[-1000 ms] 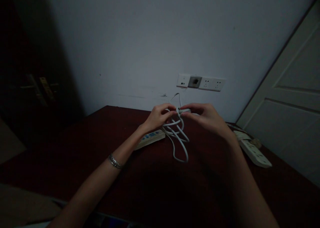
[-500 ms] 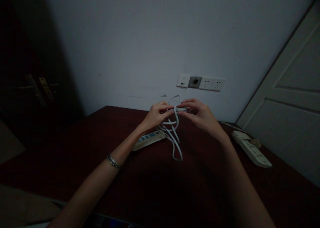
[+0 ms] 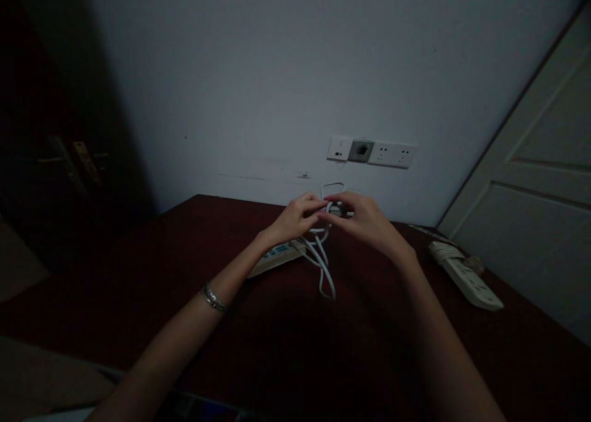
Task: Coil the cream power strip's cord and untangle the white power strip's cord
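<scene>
A tangled white power cord (image 3: 325, 268) hangs in loops from my fingers down to the dark red tabletop. My left hand (image 3: 298, 217) pinches the cord between thumb and fingertips. Close beside it, my right hand (image 3: 357, 214) grips the same bunch of cord, its thumb and index finger meeting near the left fingertips. One loop sticks up above both hands against the wall. Under my left wrist lies a white power strip (image 3: 277, 262) with blue sockets, partly hidden by the forearm. The cord's exact crossing between my fingers is too dim to make out.
A second power strip (image 3: 466, 280) with its cord wrapped around one end lies on the right of the table (image 3: 198, 243). Wall sockets (image 3: 392, 154) sit behind the hands. A white panelled door (image 3: 545, 225) stands at right, a dark door (image 3: 41, 120) at left.
My left hand has shifted slightly right, and the right hand's fingertips have closed in toward it. The upper cord loop has moved right and become wider.
</scene>
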A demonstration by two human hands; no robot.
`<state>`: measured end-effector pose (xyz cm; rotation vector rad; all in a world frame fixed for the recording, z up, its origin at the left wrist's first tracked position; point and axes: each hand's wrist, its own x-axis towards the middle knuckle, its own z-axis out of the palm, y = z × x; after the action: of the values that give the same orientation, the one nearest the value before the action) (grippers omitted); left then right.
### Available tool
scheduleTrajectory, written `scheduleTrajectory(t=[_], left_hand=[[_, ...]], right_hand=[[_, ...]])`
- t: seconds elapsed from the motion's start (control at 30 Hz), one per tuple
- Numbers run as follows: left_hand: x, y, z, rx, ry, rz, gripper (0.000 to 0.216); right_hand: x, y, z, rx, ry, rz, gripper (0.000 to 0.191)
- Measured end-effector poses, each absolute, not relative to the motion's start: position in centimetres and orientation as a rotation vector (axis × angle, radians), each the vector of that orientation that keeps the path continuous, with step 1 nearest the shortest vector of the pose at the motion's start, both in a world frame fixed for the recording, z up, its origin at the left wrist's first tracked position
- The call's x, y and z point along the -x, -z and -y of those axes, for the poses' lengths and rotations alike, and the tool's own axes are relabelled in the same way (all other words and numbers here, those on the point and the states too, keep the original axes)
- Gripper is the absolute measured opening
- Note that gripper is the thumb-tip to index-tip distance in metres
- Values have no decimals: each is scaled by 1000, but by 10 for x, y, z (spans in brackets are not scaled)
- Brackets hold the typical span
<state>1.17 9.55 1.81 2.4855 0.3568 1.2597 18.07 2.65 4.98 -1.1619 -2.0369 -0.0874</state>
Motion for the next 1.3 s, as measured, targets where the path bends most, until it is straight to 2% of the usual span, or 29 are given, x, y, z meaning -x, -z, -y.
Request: scheduleTrajectory(t=[0.3, 0.7, 1.1, 1.3], left_hand=[[-13, -13, -95, -2708, -1142, -399, 33], [-10, -17, -98, -2615, -1077, -417, 31], [-9, -19, -97, -2607, -1011, -357, 34], [-6, -14, -109, -2528, -1049, -484, 30]], right_hand=[[-187, -52, -26, 1484, 105, 2045, 36], [-205, -51, -33, 1222, -493, 2010, 34], [-208, -42, -42, 1137, -719, 1973, 32], [-207, -48, -35, 1210, -681, 2016, 28]])
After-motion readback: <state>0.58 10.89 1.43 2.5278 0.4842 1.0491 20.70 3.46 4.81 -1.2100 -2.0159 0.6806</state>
